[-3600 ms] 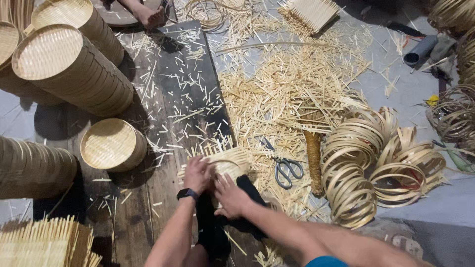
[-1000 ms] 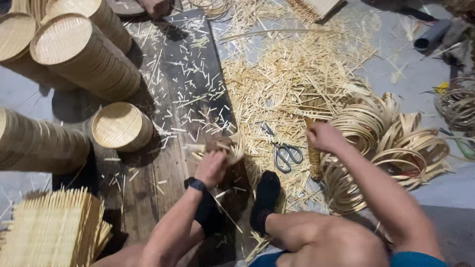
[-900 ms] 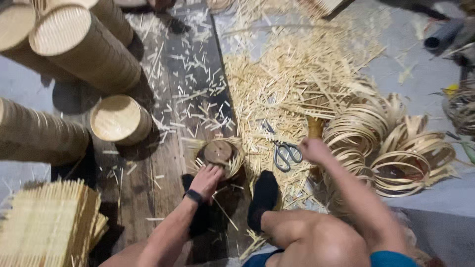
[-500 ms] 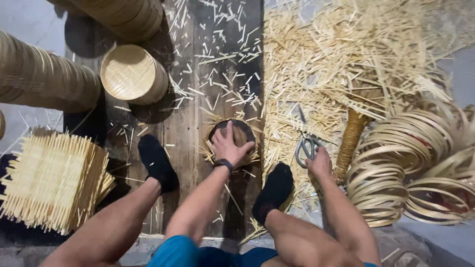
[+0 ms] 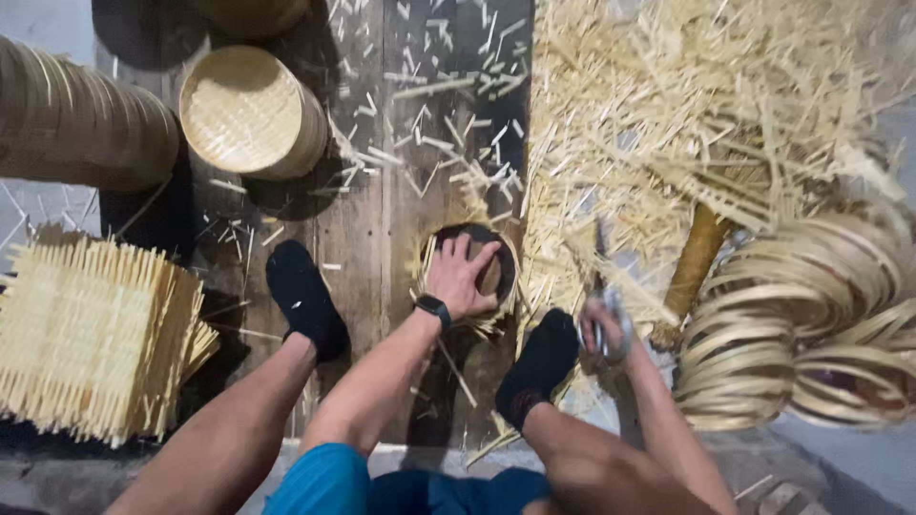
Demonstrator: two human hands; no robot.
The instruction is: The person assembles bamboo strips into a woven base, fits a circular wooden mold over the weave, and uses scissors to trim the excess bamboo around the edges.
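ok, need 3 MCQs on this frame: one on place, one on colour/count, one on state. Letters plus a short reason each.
1. Where does the left hand rest?
A. on the round dark form ringed by woven strips
B. on the flat woven mats
C. on the coil of bamboo hoops

2. What colour are the socks?
A. white
B. black
C. red

3. What is the right hand doing?
A. lying flat and empty
B. gripping scissors
C. holding a round basket

Answers:
1 A: the palm and spread fingers press on the round form on the wooden boards, between the feet.
2 B: both feet show black socks.
3 B: the fingers are closed around metal scissor handles beside the loose bamboo splints; the hand is blurred, so the blades are hard to make out.
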